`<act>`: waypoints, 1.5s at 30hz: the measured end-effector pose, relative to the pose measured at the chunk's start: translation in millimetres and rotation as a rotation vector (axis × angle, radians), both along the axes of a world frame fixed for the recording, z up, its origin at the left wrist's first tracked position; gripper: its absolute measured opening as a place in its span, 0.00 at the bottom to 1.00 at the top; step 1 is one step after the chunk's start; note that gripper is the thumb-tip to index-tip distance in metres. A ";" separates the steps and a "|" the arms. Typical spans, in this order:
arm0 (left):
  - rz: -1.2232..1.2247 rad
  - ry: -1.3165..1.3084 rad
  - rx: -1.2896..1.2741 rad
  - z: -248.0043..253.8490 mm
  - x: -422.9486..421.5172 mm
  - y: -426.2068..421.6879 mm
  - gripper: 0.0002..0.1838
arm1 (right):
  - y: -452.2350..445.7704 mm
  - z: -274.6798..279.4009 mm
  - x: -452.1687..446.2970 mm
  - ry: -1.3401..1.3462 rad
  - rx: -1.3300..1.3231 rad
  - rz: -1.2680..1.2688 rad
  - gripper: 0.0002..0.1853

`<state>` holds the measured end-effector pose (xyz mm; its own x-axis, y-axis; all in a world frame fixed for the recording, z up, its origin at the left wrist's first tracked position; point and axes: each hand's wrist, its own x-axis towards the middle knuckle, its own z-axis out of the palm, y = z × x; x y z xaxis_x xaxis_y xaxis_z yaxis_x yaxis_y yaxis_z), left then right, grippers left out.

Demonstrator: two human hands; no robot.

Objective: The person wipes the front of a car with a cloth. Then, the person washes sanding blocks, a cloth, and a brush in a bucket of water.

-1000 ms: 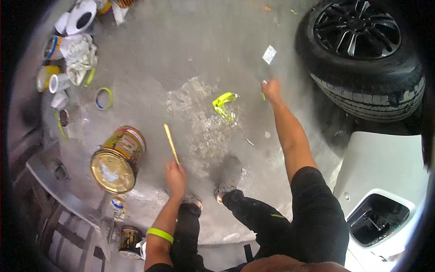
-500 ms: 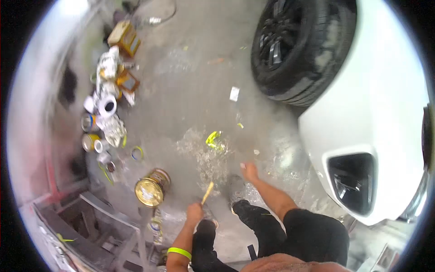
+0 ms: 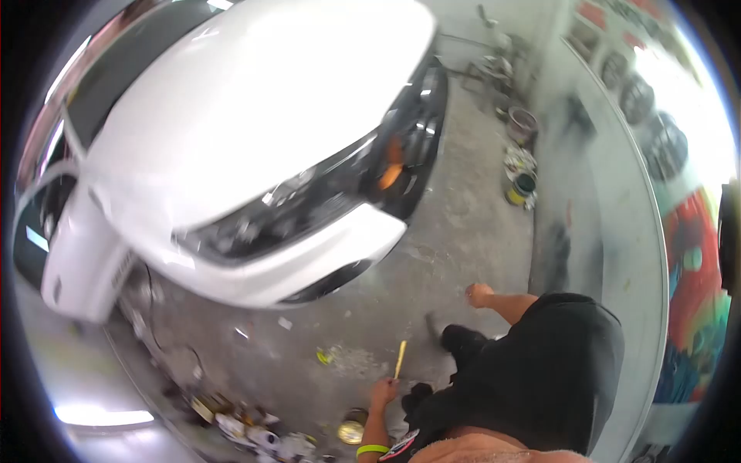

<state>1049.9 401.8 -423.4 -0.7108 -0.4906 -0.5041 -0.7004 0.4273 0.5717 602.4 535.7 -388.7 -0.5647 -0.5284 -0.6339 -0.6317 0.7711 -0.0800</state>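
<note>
My left hand (image 3: 382, 392) is closed around one end of a slim yellow stick (image 3: 400, 359), which points up and away from me. A neon yellow band (image 3: 373, 448) circles that wrist. My right hand (image 3: 479, 295) hangs over the floor with its fingers curled. Whatever it may hold is too small or hidden to make out. Ahead and to the left stands a white car (image 3: 270, 100), its dark headlight (image 3: 293, 204) and front corner facing me, apart from both hands. Below the left hand sits a metal can (image 3: 351, 430) with a gold-coloured top.
Cans, rolls and crumpled material (image 3: 262, 438) line the lower left. A grey panel wall (image 3: 598, 208) runs along my right. Near it stand a dark-topped can (image 3: 520, 189) and a bucket (image 3: 522, 125). A neon scrap (image 3: 323, 358) lies on the concrete floor (image 3: 455, 231).
My view has swung right and up, bringing the car's front and the right-hand wall into sight. The stick stays in my left hand. My right hand remains curled.
</note>
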 end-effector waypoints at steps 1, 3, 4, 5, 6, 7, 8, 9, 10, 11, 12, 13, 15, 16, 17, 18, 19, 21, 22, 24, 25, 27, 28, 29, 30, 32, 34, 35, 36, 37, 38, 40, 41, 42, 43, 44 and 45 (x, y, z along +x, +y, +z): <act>-0.059 -0.006 0.014 22.8 -22.9 -4.1 0.18 | 14.2 14.8 -3.6 -0.008 -0.011 0.000 0.16; -0.146 0.022 0.046 18.2 -77.4 -14.2 0.18 | 51.0 17.1 -28.5 0.009 -0.027 -0.055 0.15; -0.181 0.064 0.118 31.3 -117.1 -21.0 0.18 | 67.4 23.1 -56.2 0.040 -0.003 -0.058 0.15; -0.208 0.053 0.106 30.6 -146.0 -28.1 0.18 | 88.2 14.9 -69.6 0.032 -0.016 -0.086 0.15; -0.228 0.102 0.092 30.1 -190.2 -31.5 0.18 | 116.1 3.8 -88.2 0.046 -0.135 -0.198 0.14; -0.249 0.149 0.081 29.0 -236.5 -32.9 0.18 | 135.2 -3.1 -109.5 0.060 -0.251 -0.311 0.15; -0.279 0.145 0.073 26.9 -282.0 -34.2 0.18 | 148.8 -11.0 -132.9 0.060 -0.261 -0.341 0.15; -0.286 0.180 0.048 18.5 -328.1 -37.4 0.17 | 161.1 -14.6 -157.4 -0.026 -0.242 -0.414 0.15; -0.295 0.225 0.035 23.1 -380.5 -30.3 0.15 | 181.4 -13.6 -187.0 -0.104 -0.216 -0.490 0.15; -0.295 0.209 0.079 34.1 -425.7 -16.0 0.13 | 201.4 -9.1 -211.9 -0.052 -0.198 -0.506 0.15; -0.288 0.174 0.131 62.9 -477.2 -8.7 0.12 | 209.5 -13.4 -235.2 -0.018 -0.166 -0.518 0.15; -0.325 0.291 0.052 84.9 -520.9 -1.1 0.10 | 213.8 -5.6 -261.1 -0.062 -0.270 -0.548 0.14; -0.282 0.237 0.168 116.4 -604.4 5.4 0.09 | 204.6 18.4 -306.6 0.197 -0.651 -0.543 0.18; -0.288 0.258 0.192 125.1 -641.9 6.0 0.09 | 195.1 27.5 -338.3 0.113 -0.709 -0.627 0.19; -0.293 0.280 0.213 128.1 -672.7 6.1 0.10 | 168.4 91.6 -368.3 -0.022 -0.632 -0.828 0.18; -0.311 0.270 0.230 132.5 -706.6 5.7 0.10 | 156.0 92.9 -405.8 0.024 -0.699 -0.827 0.17; -0.339 0.259 0.301 136.5 -737.5 2.3 0.10 | 147.3 87.6 -436.5 0.068 -0.776 -0.830 0.16; -0.388 0.221 0.382 126.9 -784.2 -11.8 0.10 | 132.2 82.2 -488.4 0.046 -0.796 -0.905 0.15; -0.413 0.175 0.417 118.2 -815.5 -21.0 0.11 | 125.2 80.4 -518.2 0.040 -0.830 -0.938 0.15; -0.456 0.122 0.461 102.6 -879.9 -44.9 0.13 | 126.9 59.8 -564.5 0.118 -0.734 -0.929 0.15; -0.500 0.122 0.436 100.8 -907.5 -57.8 0.13 | 134.2 40.0 -575.3 0.165 -0.636 -0.905 0.15; -0.547 0.143 0.429 98.7 -982.9 -82.4 0.14 | 159.8 5.8 -593.6 0.204 -0.206 -0.926 0.15; -0.518 0.133 0.380 95.9 -1016.6 -97.8 0.14 | 181.1 -9.1 -593.9 0.202 -0.113 -0.841 0.12; -0.492 0.117 0.329 96.9 -1048.4 -114.9 0.14 | 195.3 -6.9 -597.8 0.085 -0.102 -1.109 0.10; -0.542 0.141 0.278 111.2 -1082.6 -131.1 0.14 | 208.6 -5.6 -601.4 0.015 -0.062 -1.256 0.09; -0.585 0.178 0.253 133.0 -1149.4 -163.0 0.14 | 225.3 -5.9 -617.1 -0.068 0.073 -1.232 0.07; -0.565 0.185 0.290 143.6 -1212.7 -191.6 0.15 | 230.3 -13.7 -643.4 -0.120 0.157 -1.113 0.05; -0.552 0.199 0.311 155.0 -1245.1 -207.1 0.15 | 230.1 -21.0 -661.2 -0.142 0.176 -1.052 0.04; -0.539 0.220 0.329 161.6 -1279.0 -223.6 0.15 | 228.3 -29.9 -685.1 -0.159 0.203 -0.951 0.03; -0.535 0.218 0.328 161.3 -1310.4 -240.3 0.15 | 217.6 -25.2 -718.1 -0.167 0.234 -0.822 0.03; -0.497 0.215 0.327 159.7 -1340.2 -255.6 0.15 | 209.4 -21.5 -756.6 -0.190 0.402 -0.472 0.03; -0.391 0.242 0.353 138.4 -1391.6 -285.2 0.15 | 199.1 -64.8 -847.1 -0.191 0.476 -0.304 0.05; -0.364 0.235 0.357 132.5 -1409.3 -294.4 0.15 | 195.9 -78.1 -894.0 -0.192 0.546 -0.137 0.06; -0.263 0.187 0.392 130.5 -1429.7 -303.7 0.16 | 167.2 -49.4 -955.3 -0.217 0.455 -0.274 0.06; -0.162 0.132 0.418 131.7 -1446.9 -318.9 0.16 | 111.7 -20.6 -1013.3 -0.250 0.352 -0.405 0.06; -0.086 0.157 0.398 134.8 -1489.9 -351.0 0.16 | 43.9 -22.3 -1117.7 -0.018 0.158 -0.466 0.09; -0.107 0.149 0.314 127.1 -1499.6 -359.1 0.17 | -2.7 -25.2 -1166.1 0.186 -0.041 -0.553 0.12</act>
<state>-449.7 42.7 -296.4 -0.8269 -0.2472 -0.5051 -0.5601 0.2812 0.7793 -563.6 533.0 -413.9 -0.8636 -0.1452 -0.4829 -0.1424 0.9889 -0.0427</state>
